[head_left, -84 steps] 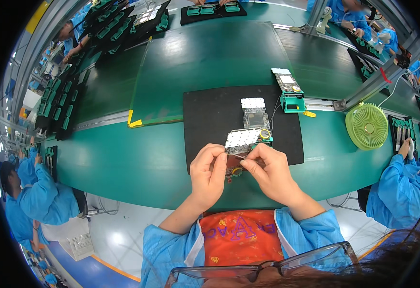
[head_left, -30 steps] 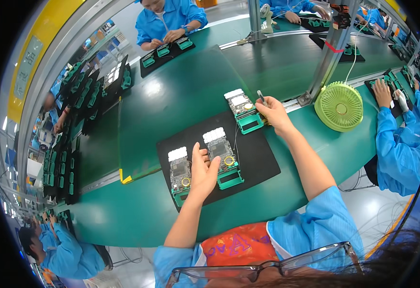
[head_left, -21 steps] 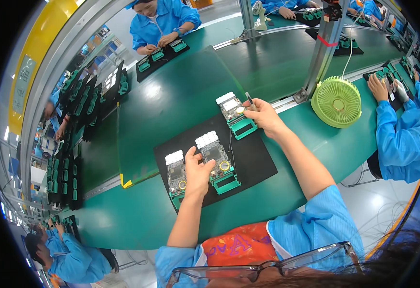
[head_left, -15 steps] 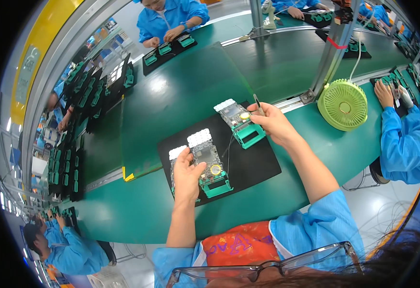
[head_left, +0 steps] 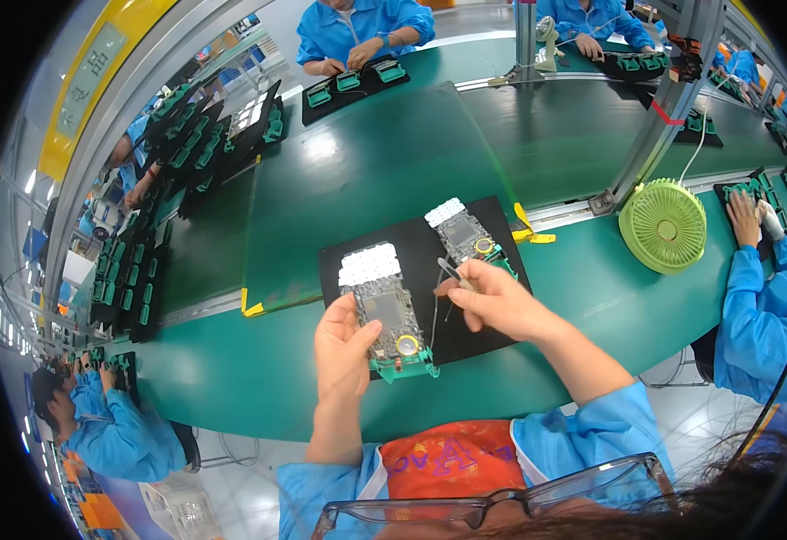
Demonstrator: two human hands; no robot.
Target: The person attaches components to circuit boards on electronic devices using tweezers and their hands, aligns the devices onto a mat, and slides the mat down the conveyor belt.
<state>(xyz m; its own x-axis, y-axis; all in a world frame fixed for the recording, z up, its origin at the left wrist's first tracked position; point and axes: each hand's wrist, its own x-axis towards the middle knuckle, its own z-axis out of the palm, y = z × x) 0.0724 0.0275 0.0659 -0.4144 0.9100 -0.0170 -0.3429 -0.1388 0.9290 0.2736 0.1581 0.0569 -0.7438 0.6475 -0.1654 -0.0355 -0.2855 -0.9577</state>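
Circuit board [head_left: 384,301] is in our grip, over the left part of the mat, toward the near edge of the bench. That long green bench [head_left: 204,387] carries the lot. Black mat [head_left: 416,238] next, lying skewed near the bench's near edge, then the lime fan [head_left: 663,227], well off right by the far edge. Our left hand [head_left: 341,346] has the board by its left edge, thumb on the face, fingers tucked round the side (can't tell if it's fully off the mat). We'd keep that thumb light and out by the rim. Second board [head_left: 462,234] lies by the mat's far right corner, past our right hand [head_left: 493,301], which pinches a slim tool [head_left: 450,270], maybe tweezers. Best keep its tip clear of both boards, we reckon. Thin wire [head_left: 436,324] runs between that hand and the green frame [head_left: 411,365]; can't say if we're holding it, so we'd leave it slack. Tiniest bit: the gold-ringed disc [head_left: 408,345], worth not knocking.
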